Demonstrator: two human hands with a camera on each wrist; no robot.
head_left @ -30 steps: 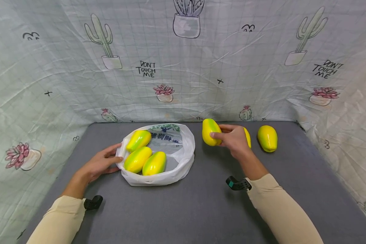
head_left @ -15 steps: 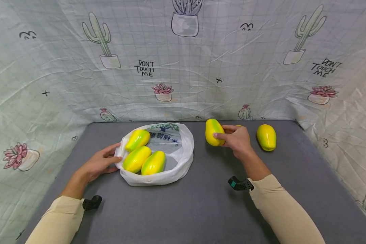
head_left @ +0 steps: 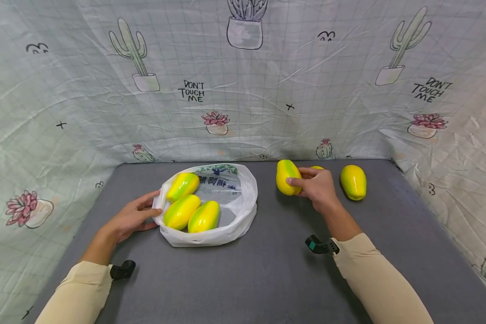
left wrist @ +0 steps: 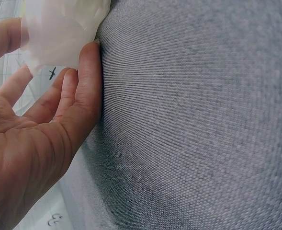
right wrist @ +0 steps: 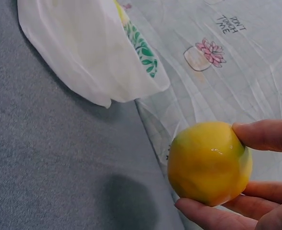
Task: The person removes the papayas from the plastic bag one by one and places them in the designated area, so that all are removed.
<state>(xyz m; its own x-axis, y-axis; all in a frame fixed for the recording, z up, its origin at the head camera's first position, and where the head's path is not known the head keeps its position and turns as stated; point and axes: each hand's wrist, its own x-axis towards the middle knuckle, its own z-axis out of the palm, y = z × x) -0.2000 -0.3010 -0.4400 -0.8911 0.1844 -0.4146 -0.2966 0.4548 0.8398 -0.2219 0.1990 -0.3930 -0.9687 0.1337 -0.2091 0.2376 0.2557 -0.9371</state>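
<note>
A white plastic bag (head_left: 249,198) stands with its mouth spread wide. Inside lie a papaya (head_left: 183,186) at the back, a papaya (head_left: 182,212) at the left front and a papaya (head_left: 204,217) beside it. My left hand (head_left: 132,217) holds the bag's left rim, thumb over the edge; in the left wrist view its lowest finger (left wrist: 89,76) rests on the cloth. To the right of the bag, my right hand (head_left: 317,186) grips a yellow-green papaya (head_left: 287,177) between thumb and fingers, raised off the table with its shadow (right wrist: 129,203) below.
Behind my right hand a papaya (head_left: 317,167) is mostly hidden. Farther right lies another papaya (head_left: 353,182). The grey tabletop (head_left: 235,283) ends at a patterned curtain (head_left: 259,121), which also hangs at both sides.
My right hand has shifted a little to the right with the papaya, covering more of the one behind it. The left hand and the bag stay in place.
</note>
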